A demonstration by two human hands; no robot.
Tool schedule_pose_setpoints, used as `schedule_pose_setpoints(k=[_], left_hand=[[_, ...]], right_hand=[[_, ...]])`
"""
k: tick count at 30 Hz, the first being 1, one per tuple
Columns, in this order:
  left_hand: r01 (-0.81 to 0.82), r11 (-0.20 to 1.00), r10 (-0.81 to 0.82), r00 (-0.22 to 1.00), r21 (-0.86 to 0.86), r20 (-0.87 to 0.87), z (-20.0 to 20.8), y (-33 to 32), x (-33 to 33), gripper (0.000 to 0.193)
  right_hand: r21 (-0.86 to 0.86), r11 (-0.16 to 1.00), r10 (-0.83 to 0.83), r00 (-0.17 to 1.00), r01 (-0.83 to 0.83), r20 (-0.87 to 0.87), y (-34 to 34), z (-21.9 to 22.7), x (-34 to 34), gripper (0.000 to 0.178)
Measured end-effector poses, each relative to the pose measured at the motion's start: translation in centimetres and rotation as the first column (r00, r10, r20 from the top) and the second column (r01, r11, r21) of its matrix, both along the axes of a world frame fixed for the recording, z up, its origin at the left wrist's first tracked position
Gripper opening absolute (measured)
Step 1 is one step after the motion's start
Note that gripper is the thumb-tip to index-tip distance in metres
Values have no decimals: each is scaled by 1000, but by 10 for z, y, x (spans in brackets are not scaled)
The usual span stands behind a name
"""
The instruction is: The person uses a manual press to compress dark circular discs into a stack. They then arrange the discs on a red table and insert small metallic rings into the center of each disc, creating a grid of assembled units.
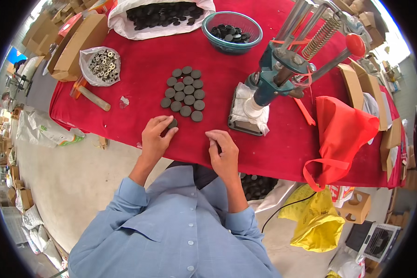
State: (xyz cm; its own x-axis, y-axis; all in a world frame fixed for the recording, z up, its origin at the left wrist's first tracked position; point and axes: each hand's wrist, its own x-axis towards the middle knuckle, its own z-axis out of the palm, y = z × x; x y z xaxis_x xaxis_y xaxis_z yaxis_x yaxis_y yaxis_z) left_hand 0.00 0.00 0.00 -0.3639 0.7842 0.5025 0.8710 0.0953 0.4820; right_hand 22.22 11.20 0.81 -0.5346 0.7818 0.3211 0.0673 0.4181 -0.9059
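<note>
Between the thumb and fingers of my left hand (155, 136) is a round black disc (172, 123), held at the near side of the red-covered table. Just beyond it, several matching dark discs (189, 90) lie flat in close rows. My right hand (224, 152) hovers by the table's near edge, right of the left one. Its fingers are loosely bent, the thumb stands a little apart from them, and nothing shows between them.
A green hand press (275, 76) with a red-knobbed lever stands to the right. At the back are a bowl of black parts (232, 47) and a white sack (118, 21). A bag of metal rings (86, 69), a hammer (93, 98) and a red bag (340, 132) lie at the sides.
</note>
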Motion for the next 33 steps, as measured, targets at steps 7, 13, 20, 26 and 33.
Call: schedule_pose_setpoints(k=[7, 13, 20, 26, 33], left_hand=[[171, 978, -203, 912, 119, 357, 50, 79, 72, 70], [289, 921, -362, 883, 260, 300, 30, 168, 110, 68], [258, 925, -333, 902, 278, 273, 33, 178, 124, 69], [219, 931, -309, 900, 292, 308, 30, 180, 129, 69], [200, 944, -289, 887, 262, 360, 37, 170, 128, 57]], right_hand=[[-150, 975, -174, 984, 166, -46, 26, 62, 75, 21], [2, 904, -416, 879, 428, -232, 77, 143, 121, 22], [258, 805, -376, 797, 534, -473, 142, 230, 94, 36], [76, 997, 65, 877, -33, -475, 190, 282, 72, 53], [140, 989, 36, 864, 40, -502, 179, 264, 59, 31]])
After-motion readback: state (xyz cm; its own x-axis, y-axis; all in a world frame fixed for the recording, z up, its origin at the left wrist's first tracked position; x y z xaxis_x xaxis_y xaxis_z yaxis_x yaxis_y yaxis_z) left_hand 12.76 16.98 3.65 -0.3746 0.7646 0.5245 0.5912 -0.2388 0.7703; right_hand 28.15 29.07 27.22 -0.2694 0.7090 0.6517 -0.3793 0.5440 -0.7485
